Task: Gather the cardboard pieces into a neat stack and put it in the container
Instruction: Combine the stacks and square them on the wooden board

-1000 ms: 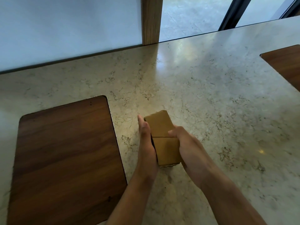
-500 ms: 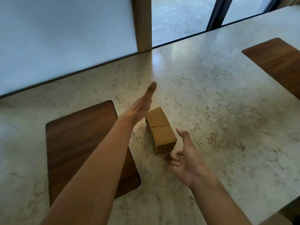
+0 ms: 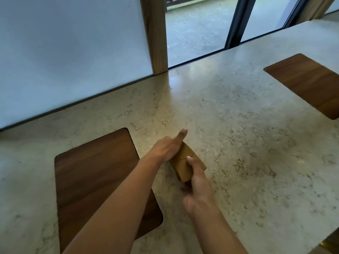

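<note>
A small stack of brown cardboard pieces (image 3: pixel 182 163) lies on the marble counter (image 3: pixel 238 143), just right of a wooden inlay. My left hand (image 3: pixel 167 146) rests flat against the stack's left side with its fingers straight and pointing away from me. My right hand (image 3: pixel 197 182) is at the stack's near right end. Its thumb lies on the top piece and its blurred fingers curl round the near end. No container shows in this view.
A dark wooden inlay (image 3: pixel 95 180) sits flush in the counter under my left forearm, and a second one (image 3: pixel 308 83) lies at the far right. A white panel, a wooden post (image 3: pixel 156 33) and a window line the counter's far edge.
Half a second ago both hands were lifted off the stack. Now the left lies against its side again and the right has closed on its near end. The stack stays on the counter.
</note>
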